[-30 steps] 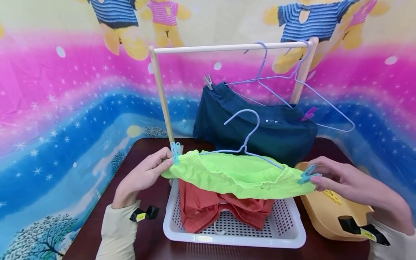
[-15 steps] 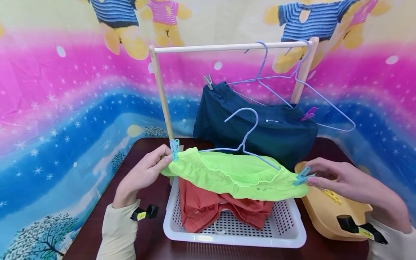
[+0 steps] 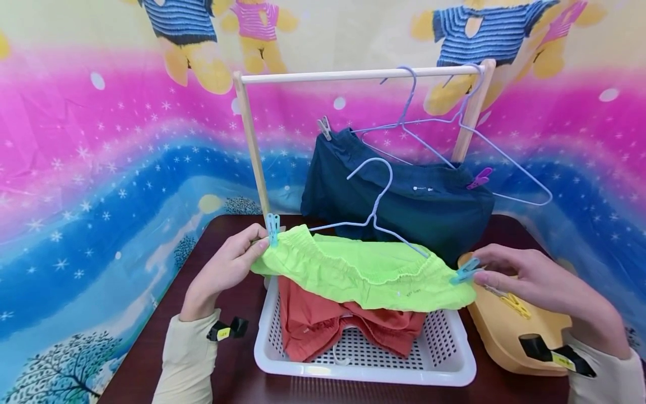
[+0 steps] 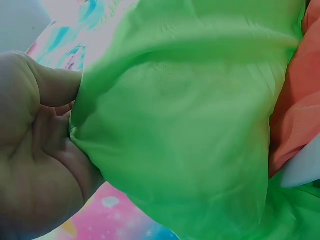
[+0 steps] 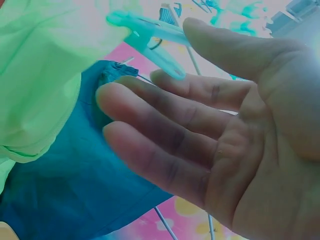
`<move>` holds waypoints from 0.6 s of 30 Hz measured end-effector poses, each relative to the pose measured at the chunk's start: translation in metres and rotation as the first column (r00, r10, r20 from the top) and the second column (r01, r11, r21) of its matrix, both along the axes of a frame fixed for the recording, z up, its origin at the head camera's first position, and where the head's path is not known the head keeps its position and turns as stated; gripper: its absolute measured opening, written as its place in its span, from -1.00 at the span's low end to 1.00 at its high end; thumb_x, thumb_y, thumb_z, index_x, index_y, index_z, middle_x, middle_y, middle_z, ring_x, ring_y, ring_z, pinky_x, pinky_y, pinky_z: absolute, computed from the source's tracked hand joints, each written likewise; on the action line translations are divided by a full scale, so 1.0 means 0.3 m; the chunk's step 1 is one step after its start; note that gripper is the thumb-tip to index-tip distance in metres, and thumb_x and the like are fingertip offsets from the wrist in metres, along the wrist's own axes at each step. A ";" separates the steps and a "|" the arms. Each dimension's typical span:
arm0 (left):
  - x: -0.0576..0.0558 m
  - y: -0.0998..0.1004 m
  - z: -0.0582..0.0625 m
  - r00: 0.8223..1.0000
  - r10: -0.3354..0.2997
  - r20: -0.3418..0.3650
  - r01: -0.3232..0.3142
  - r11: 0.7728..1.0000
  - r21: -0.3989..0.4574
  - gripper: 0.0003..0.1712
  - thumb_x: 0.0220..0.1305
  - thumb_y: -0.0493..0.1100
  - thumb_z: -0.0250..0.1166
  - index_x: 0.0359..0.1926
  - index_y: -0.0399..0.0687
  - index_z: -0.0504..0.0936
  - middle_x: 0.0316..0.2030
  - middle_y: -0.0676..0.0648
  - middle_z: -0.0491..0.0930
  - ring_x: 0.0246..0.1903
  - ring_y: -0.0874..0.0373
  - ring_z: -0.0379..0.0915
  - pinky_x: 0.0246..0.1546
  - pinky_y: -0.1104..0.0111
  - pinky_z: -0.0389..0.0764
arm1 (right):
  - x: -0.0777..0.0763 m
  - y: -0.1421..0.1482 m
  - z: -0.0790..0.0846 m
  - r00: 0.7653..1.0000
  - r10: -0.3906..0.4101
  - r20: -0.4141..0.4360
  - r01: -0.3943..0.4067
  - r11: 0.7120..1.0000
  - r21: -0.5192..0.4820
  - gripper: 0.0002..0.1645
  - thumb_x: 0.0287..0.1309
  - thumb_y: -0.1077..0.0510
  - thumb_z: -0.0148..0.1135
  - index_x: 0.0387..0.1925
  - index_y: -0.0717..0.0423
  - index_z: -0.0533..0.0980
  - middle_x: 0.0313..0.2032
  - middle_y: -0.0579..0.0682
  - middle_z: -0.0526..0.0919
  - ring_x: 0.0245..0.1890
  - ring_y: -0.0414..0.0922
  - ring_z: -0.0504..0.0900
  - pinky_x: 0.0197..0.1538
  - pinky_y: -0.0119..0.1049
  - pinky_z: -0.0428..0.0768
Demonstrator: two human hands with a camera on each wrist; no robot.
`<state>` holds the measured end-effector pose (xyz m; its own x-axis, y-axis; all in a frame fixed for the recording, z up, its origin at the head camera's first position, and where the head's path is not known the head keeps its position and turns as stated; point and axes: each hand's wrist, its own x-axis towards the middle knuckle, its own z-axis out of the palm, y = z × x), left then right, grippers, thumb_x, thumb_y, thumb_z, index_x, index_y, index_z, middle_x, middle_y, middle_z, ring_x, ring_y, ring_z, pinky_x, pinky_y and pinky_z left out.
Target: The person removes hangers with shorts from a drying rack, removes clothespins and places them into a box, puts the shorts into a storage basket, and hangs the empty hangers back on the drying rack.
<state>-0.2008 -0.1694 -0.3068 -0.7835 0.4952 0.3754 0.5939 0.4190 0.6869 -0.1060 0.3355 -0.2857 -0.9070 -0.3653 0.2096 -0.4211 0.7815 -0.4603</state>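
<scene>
Bright green elastic-waisted shorts (image 3: 353, 275) are stretched on a lavender wire hanger (image 3: 370, 216) above a white basket (image 3: 363, 377). My left hand (image 3: 234, 258) pinches their left corner, just below a blue clothespin (image 3: 273, 230) that stands on the waistband. In the left wrist view the green cloth (image 4: 175, 135) runs out from between thumb and fingers. At the right corner my right hand (image 3: 525, 280) pinches the handles of another blue clothespin (image 5: 142, 35) between thumb and index finger; its jaws are at the waistband. The other right fingers are loosely extended.
Red shorts (image 3: 348, 320) lie in the basket. Behind, a wooden rack (image 3: 323, 76) bears dark teal shorts (image 3: 393, 196) on a hanger, with a grey and a purple clothespin (image 3: 480, 177), and a bare hanger (image 3: 520, 171). A yellow-orange tub (image 3: 504, 336) with yellow clothespins (image 3: 516, 306) stands right.
The right hand and its clothespin have shifted left along with the green shorts' right corner. The hanger's hook has moved slightly up and left. The left hand keeps nearly its place.
</scene>
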 end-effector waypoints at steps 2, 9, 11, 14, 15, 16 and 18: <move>-0.001 0.000 -0.001 1.000 0.005 0.001 -0.005 1.000 -0.002 -0.84 0.52 -0.21 0.01 -0.29 -0.08 0.42 -0.55 0.01 0.29 -0.57 0.20 0.24 -0.46 0.39 0.36 | -0.003 0.002 -0.003 0.999 -0.017 -0.035 0.017 1.000 0.009 -0.67 0.26 0.15 0.28 0.04 -0.20 0.55 -0.24 -0.24 0.68 -0.36 -0.37 0.59 -0.40 -0.43 0.58; -0.001 0.007 -0.002 0.999 0.010 0.032 -0.010 1.000 0.002 -0.83 0.52 -0.18 0.01 -0.29 -0.08 0.42 -0.58 0.02 0.25 -0.61 0.21 0.20 -0.50 0.39 0.35 | -0.013 0.002 -0.019 0.986 -0.035 -0.165 0.034 0.999 -0.005 -0.63 0.12 0.23 0.39 -0.03 -0.13 0.59 -0.31 -0.31 0.66 -0.34 -0.43 0.59 -0.36 -0.45 0.60; 0.001 0.007 -0.002 0.999 0.020 0.041 -0.020 1.000 -0.001 -0.83 0.52 -0.17 0.01 -0.29 -0.08 0.42 -0.58 0.01 0.25 -0.61 0.20 0.21 -0.49 0.39 0.35 | -0.017 -0.006 -0.023 0.981 -0.029 -0.191 0.028 1.000 -0.004 -0.62 0.10 0.25 0.41 -0.05 -0.13 0.59 -0.32 -0.32 0.66 -0.34 -0.44 0.58 -0.34 -0.46 0.61; 0.001 0.006 0.000 0.998 0.036 0.047 -0.036 0.999 -0.007 -0.84 0.52 -0.18 0.02 -0.28 -0.08 0.43 -0.57 0.00 0.27 -0.60 0.19 0.23 -0.48 0.39 0.36 | -0.028 -0.020 -0.023 0.975 -0.019 -0.222 0.017 1.000 -0.010 -0.64 0.08 0.26 0.42 -0.11 -0.16 0.59 -0.35 -0.31 0.66 -0.37 -0.42 0.57 -0.34 -0.47 0.61; 0.001 0.006 0.000 0.998 0.040 0.050 -0.039 0.999 -0.007 -0.84 0.51 -0.19 0.02 -0.27 -0.09 0.43 -0.56 -0.01 0.28 -0.59 0.19 0.24 -0.47 0.39 0.37 | -0.030 -0.024 -0.023 0.972 -0.012 -0.234 0.010 1.000 -0.012 -0.65 0.08 0.27 0.42 -0.13 -0.16 0.59 -0.36 -0.29 0.66 -0.39 -0.42 0.57 -0.34 -0.48 0.61; 0.000 0.006 0.001 0.998 0.044 0.050 -0.043 0.999 -0.009 -0.85 0.51 -0.19 0.02 -0.27 -0.09 0.43 -0.56 -0.01 0.29 -0.58 0.19 0.25 -0.47 0.39 0.38 | -0.032 -0.028 -0.022 0.969 -0.004 -0.247 0.001 1.000 -0.015 -0.64 0.08 0.28 0.41 -0.15 -0.17 0.58 -0.38 -0.29 0.65 -0.40 -0.40 0.56 -0.34 -0.48 0.61; -0.001 0.008 0.002 0.998 0.044 0.047 -0.044 0.999 -0.006 -0.85 0.51 -0.20 0.02 -0.27 -0.10 0.43 -0.56 -0.02 0.29 -0.58 0.19 0.26 -0.47 0.39 0.38 | -0.034 -0.032 -0.020 0.963 0.014 -0.268 -0.024 0.999 -0.031 -0.63 0.06 0.33 0.40 -0.17 -0.17 0.57 -0.39 -0.28 0.64 -0.43 -0.38 0.55 -0.38 -0.49 0.59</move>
